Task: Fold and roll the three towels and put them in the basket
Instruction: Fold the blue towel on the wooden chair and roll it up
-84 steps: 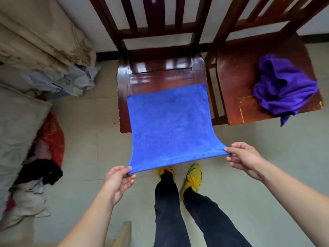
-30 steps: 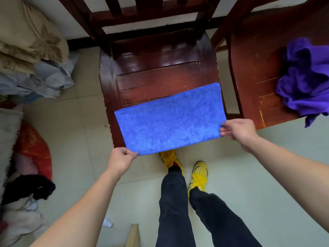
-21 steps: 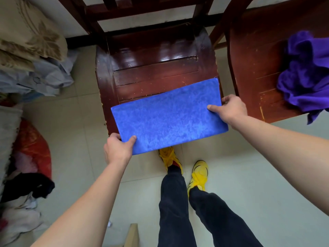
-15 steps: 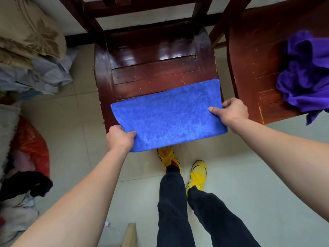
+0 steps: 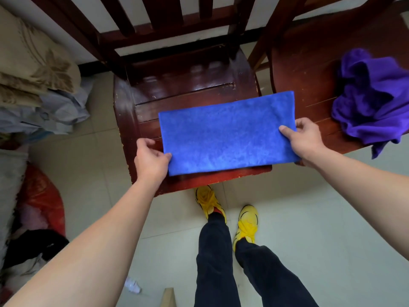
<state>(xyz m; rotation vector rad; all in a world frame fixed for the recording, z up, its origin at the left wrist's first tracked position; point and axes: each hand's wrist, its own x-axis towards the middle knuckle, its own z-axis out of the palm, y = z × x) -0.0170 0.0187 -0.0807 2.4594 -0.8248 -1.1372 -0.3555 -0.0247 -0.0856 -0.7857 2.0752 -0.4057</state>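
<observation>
A blue towel [image 5: 225, 134], folded into a wide rectangle, lies flat on the seat of a dark red wooden chair [image 5: 183, 85]. My left hand [image 5: 151, 160] pinches its left edge near the front corner. My right hand [image 5: 304, 140] grips its right edge, thumb on top. A crumpled purple towel [image 5: 374, 98] sits on the seat of a second chair [image 5: 309, 60] to the right. No basket and no third towel are in view.
Folded beige bedding [image 5: 33, 69] and grey cloth are piled at the left. A red bag [image 5: 42, 202] and dark clothes lie on the tiled floor at lower left. My legs and yellow shoes [image 5: 228, 209] stand just in front of the chair.
The towel hung open from the chair edge; it is now folded in half and has been slid further onto the seat and to the right. Both hands shifted from the front corners to its side edges.
</observation>
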